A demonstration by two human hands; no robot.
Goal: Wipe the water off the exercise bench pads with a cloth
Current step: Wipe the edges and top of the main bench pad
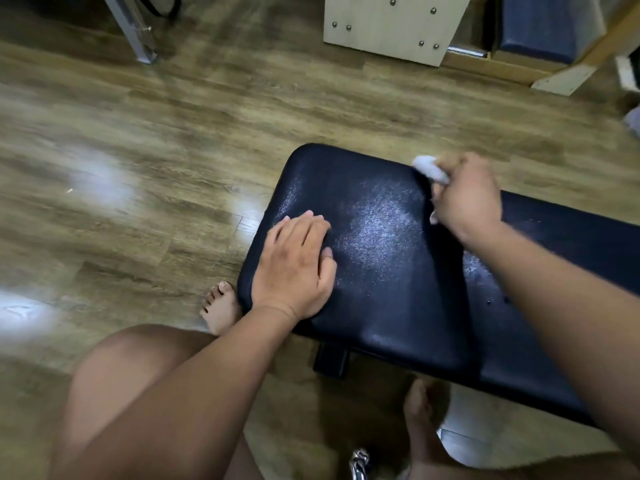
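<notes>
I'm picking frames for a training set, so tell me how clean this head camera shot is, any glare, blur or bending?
Head view: motion blur smears the wooden floor and softens the cloth in the right hand; overhead light glares white on the floor at left and sparkles on the wet bench pad; the left hand is fairly sharp; wide-angle distortion bends the edges.

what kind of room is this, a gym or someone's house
Probably a small gym or exercise studio, though a home workout room can't be ruled out. The clues: a padded black bench on wood-look flooring, and a wooden exercise box with metal studs beside a blue padded box.
</notes>
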